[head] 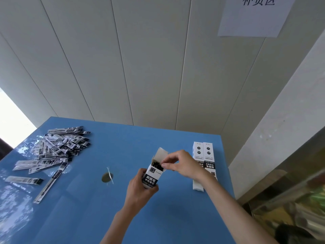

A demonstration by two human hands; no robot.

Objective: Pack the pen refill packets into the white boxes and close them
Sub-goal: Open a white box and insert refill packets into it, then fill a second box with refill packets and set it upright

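Gripping the open box low down, the left hand held it upright while the right hand pinched its side flap; loose packets lay well left of the box.

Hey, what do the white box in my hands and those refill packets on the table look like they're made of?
White box: looks like thin printed cardboard with a matte finish; its open top flap stands up with a crisp fold. Refill packets: probably clear glossy plastic film with black printing; they glint in the light, and dark refills show through. Neither can be confirmed by look alone.
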